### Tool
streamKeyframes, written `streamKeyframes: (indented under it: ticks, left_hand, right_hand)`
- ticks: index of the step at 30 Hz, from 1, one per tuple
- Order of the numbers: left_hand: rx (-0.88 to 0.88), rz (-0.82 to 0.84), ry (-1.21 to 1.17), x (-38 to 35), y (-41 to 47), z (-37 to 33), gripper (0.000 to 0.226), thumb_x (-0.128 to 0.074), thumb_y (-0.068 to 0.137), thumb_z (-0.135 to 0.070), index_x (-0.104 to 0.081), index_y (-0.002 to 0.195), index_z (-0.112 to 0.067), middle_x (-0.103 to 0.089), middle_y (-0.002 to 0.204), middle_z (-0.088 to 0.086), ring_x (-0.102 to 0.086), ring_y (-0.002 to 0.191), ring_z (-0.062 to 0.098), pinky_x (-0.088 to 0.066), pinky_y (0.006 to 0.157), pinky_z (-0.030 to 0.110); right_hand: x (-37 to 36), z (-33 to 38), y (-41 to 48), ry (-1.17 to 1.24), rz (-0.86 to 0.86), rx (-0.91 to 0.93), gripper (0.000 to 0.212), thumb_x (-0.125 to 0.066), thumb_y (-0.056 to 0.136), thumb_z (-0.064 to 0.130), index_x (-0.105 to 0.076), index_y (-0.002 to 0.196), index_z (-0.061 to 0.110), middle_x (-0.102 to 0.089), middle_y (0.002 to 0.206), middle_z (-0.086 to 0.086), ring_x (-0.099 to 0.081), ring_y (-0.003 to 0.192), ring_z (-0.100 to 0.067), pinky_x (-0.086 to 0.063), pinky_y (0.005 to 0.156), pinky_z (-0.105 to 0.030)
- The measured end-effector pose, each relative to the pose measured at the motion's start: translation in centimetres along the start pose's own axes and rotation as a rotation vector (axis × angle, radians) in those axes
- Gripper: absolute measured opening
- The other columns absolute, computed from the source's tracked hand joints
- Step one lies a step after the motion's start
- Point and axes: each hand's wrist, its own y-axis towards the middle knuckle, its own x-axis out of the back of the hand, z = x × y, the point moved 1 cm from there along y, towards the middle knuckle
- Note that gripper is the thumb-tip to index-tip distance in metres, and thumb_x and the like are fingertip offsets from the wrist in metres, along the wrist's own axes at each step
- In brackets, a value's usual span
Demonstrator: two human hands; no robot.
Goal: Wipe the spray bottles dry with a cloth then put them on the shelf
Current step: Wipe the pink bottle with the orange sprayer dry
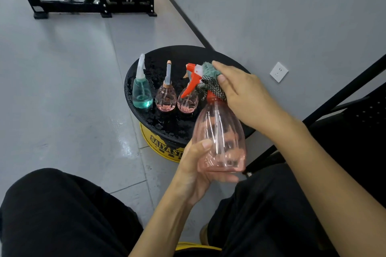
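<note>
Fingers (pixel 224 69) of the right hand (pixel 246 92) are curled over a bunched teal-and-checked cloth (pixel 211 82), pressing it against the orange trigger head (pixel 193 80) and neck of a pink trigger spray bottle (pixel 219 131). The left hand (pixel 194 165) cradles the bottle's base, thumb on the front wall and the other fingers wrapped beneath. The bottle is held in the air, tilted, above the person's lap at the near edge of the counter, and it looks empty.

The likeliest slip is in that lower grip. Smooth plastic, probably wet, is held only round the bottom, so hard rubbing at the top could twist it or slide it out of the hand. The cloth could also catch on the trigger lever and jerk the head sideways.

Further out, the round black counter (pixel 165 125) is beaded with water. It carries a teal bottle (pixel 142 92) and two small pink bottles (pixel 166 98) in a close row. The trigger head overlaps the nearest pink one in the picture; how much gap lies between them cannot be told. A careless swing could tip that bottle into its neighbours. Setting a dried bottle back on this wet top would undo the wiping.

The floor (pixel 62 89) beside the counter has a wet-looking sheen, which may make the walk to the shelf slippery. No shelf can be picked out with certainty.
</note>
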Motion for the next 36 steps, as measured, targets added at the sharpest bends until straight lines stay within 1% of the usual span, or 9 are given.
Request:
streamKeyframes:
  ticks: [4,8,13,20,25,27,31,33,36]
  left_hand:
    - [0.027,0.016,0.009,-0.2,0.0,0.3,0.104,-0.088,0.049,-0.053,-0.046,0.135,-0.010,-0.064,0.123,0.021,-0.069,0.095,0.038,-0.059,0.049,0.033]
    - [0.058,0.005,0.043,-0.3,-0.1,0.6,0.109,-0.087,0.049,-0.055,-0.045,0.136,-0.004,-0.064,0.118,0.027,-0.070,0.085,0.037,-0.059,0.049,0.033]
    - [0.007,0.048,0.058,-0.3,0.0,0.2,0.064,-0.083,0.051,-0.059,-0.075,0.103,-0.023,-0.072,0.105,0.015,-0.071,0.082,0.033,-0.059,0.050,0.031]
    - [-0.030,-0.041,-0.012,0.8,0.2,-0.6,0.079,-0.087,0.046,-0.053,-0.069,0.113,-0.016,-0.069,0.112,0.021,-0.070,0.085,0.036,-0.059,0.048,0.033]
    - [-0.083,-0.053,-0.006,1.6,-0.1,-1.6,0.075,-0.086,0.048,-0.053,-0.069,0.108,-0.011,-0.073,0.086,0.013,-0.071,0.068,0.027,-0.057,0.045,0.030]
    - [-0.061,-0.046,0.007,1.5,-0.1,-1.6,0.084,-0.086,0.049,-0.053,-0.064,0.117,-0.008,-0.072,0.089,0.013,-0.071,0.067,0.027,-0.057,0.045,0.030]
    - [-0.030,0.002,0.065,1.1,0.0,-1.0,0.067,-0.086,0.045,-0.053,-0.075,0.099,-0.015,-0.074,0.084,0.011,-0.072,0.067,0.026,-0.057,0.046,0.029]
    - [-0.015,0.009,0.066,0.8,0.0,-0.9,0.067,-0.087,0.044,-0.053,-0.076,0.096,-0.013,-0.074,0.084,0.012,-0.072,0.067,0.028,-0.057,0.045,0.029]
    - [-0.030,0.010,0.091,0.9,-0.1,-0.9,0.048,-0.083,0.046,-0.048,-0.079,0.087,-0.023,-0.074,0.076,0.006,-0.072,0.064,0.023,-0.057,0.045,0.029]
  right_hand:
    - [-0.1,0.7,-0.2,0.012,0.004,0.048,0.043,-0.037,0.103,0.019,-0.037,0.146,0.016,-0.039,0.151,0.002,-0.033,0.139,-0.012,-0.015,0.108,-0.014]
    - [-0.7,1.7,0.2,0.034,0.153,0.168,0.043,-0.040,0.102,0.014,-0.039,0.145,0.018,-0.032,0.154,0.007,-0.018,0.145,-0.006,-0.011,0.116,-0.020]
    - [-0.6,1.0,-0.2,0.059,0.116,0.124,0.042,-0.039,0.102,0.016,-0.041,0.144,0.019,-0.032,0.154,0.008,-0.018,0.144,-0.004,-0.007,0.113,-0.014]
    - [-0.5,0.4,-2.7,0.194,0.077,0.015,0.041,-0.040,0.102,0.020,-0.042,0.143,0.027,-0.038,0.150,0.012,-0.028,0.138,0.001,-0.018,0.109,-0.009]
    - [-1.0,1.5,-5.5,0.273,0.085,0.108,0.042,-0.044,0.100,0.023,-0.043,0.142,0.028,-0.037,0.149,0.017,-0.026,0.137,0.010,-0.019,0.112,-0.010]
    - [-1.4,1.8,-6.1,0.237,0.069,0.123,0.047,-0.040,0.098,0.034,-0.040,0.145,0.028,-0.032,0.151,0.019,-0.019,0.139,0.011,-0.015,0.113,-0.010]
    - [-1.8,1.6,-4.9,0.015,0.003,0.090,0.053,-0.021,0.099,0.043,-0.029,0.149,0.027,-0.021,0.157,0.015,-0.003,0.145,0.004,0.002,0.117,-0.025]
    - [-1.9,1.4,-4.3,-0.046,-0.006,0.073,0.055,-0.016,0.099,0.043,-0.028,0.150,0.025,-0.020,0.158,0.012,-0.003,0.146,0.000,0.011,0.115,-0.029]
    - [-2.0,1.5,-5.0,-0.078,-0.013,0.102,0.054,-0.018,0.100,0.038,-0.028,0.150,0.019,-0.023,0.158,0.007,-0.008,0.146,-0.004,0.008,0.118,-0.027]
